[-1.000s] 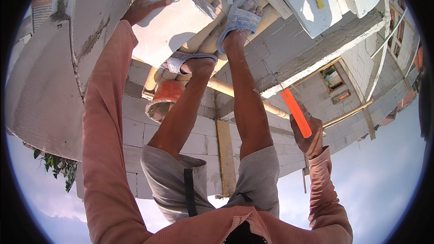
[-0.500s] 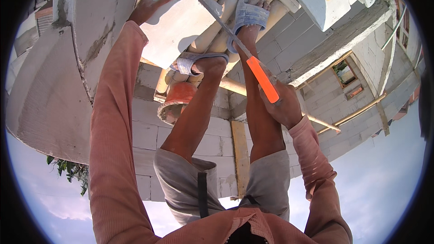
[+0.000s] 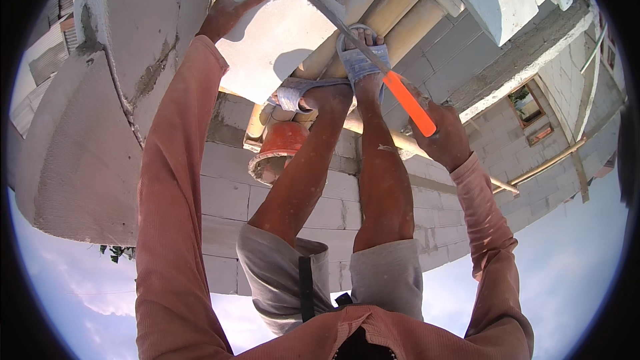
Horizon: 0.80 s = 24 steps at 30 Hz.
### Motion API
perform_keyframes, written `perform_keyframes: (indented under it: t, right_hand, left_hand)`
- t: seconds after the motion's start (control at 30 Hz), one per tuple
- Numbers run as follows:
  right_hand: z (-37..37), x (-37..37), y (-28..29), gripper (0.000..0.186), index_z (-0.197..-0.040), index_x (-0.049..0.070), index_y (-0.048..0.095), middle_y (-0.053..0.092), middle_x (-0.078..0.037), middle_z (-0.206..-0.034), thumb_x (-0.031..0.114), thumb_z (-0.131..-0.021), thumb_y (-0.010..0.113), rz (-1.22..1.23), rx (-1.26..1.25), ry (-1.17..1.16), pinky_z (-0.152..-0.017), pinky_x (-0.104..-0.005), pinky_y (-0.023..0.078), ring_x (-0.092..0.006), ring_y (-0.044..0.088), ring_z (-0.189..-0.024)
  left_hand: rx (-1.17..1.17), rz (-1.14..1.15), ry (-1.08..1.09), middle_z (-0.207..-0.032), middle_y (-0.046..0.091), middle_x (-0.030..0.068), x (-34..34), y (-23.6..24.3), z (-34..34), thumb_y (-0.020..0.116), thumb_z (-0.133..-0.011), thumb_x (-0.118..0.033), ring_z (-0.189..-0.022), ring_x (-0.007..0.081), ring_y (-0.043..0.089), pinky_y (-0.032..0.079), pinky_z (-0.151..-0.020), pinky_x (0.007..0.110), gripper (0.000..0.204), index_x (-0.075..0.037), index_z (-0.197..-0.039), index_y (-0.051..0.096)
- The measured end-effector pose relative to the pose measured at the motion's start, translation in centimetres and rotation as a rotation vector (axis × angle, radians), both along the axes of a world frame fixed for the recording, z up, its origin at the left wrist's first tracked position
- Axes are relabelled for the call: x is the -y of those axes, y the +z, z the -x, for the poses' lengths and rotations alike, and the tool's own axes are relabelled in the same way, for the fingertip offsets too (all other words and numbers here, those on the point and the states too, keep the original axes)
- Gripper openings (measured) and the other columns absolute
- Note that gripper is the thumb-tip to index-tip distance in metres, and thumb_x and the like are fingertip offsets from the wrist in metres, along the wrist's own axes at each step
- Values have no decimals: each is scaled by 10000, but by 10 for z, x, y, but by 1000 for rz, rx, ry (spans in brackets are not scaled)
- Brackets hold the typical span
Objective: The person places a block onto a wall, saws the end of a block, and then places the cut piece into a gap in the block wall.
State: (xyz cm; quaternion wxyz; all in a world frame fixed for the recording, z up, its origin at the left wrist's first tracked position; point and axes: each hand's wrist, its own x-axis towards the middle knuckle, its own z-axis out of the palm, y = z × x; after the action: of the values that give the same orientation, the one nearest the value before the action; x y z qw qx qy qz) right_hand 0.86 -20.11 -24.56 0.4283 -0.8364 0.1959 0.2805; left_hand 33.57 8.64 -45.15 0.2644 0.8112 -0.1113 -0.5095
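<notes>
My right hand (image 3: pixel 443 137) is closed around the orange handle of a handsaw (image 3: pixel 410 103). Its long, dark blade slants up and left, passing over the far edge of a smooth white block (image 3: pixel 267 40). At the block's left side, my left hand (image 3: pixel 227 17) grips it, with the thumb stretched across the face. The other fingers of that hand are partly in shadow and hard to see. The block lies over bamboo poles (image 3: pixel 393 13). My feet, in blue-grey slide sandals (image 3: pixel 363 60), stand on these poles, close to the block.
An orange-red bucket (image 3: pixel 283 140), crusted with mortar, sits below the poles beside my left leg. A curved grey wall (image 3: pixel 80 153) rises at the left. More white pieces (image 3: pixel 480 0) lie at the upper right, near a concrete ledge (image 3: pixel 527 60). Block walls (image 3: pixel 227 193) stand lower down.
My right foot has come back nearer to my left foot. The saw and my right hand appear slightly farther right and up, while the whole view has shifted. My left hand stays on the block.
</notes>
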Motion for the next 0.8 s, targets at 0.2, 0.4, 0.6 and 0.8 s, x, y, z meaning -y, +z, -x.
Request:
perform_keyframes:
  t: [0.2, 0.4, 0.6, 0.8]
  right_hand:
    - [20, -8, 4, 203, -819, 25, 570, 635, -157, -750, 122, -809, 747, -142, -66, -169, -598, -473, 490, -396, 614, -646]
    - [57, 25, 49, 485, -1278, 53, 636, 645, -149, -760, 116, -808, 734, -107, -213, -94, -614, -443, 530, -370, 651, -668]
    - [14, -12, -59, 208, -930, 7, 611, 639, -191, -751, 115, -802, 735, -98, 22, -159, -606, -483, 490, -428, 613, -679]
    - [62, 4, 10, 375, -1273, 46, 643, 691, -142, -853, 62, -899, 655, -101, -98, -207, -649, -368, 540, -341, 667, -688]
  left_hand:
    - [-91, -74, 18, -1089, 709, 164, -10, -8, -2, 719, -785, -683, -951, 266, 689, 521, -860, 381, 846, -33, -1318, 619]
    - [-155, -16, 82, -1039, 715, 146, -18, -1, -11, 730, -790, -668, -906, 244, 696, 542, -838, 374, 852, -27, -1334, 592]
    - [-103, -19, 3, -1059, 717, 153, 1, -8, -3, 741, -772, -682, -924, 236, 696, 542, -856, 371, 897, -15, -1350, 583]
    - [-6, -19, -96, -1102, 707, 159, -13, -14, -7, 736, -771, -691, -954, 236, 679, 526, -877, 371, 906, -52, -1393, 579]
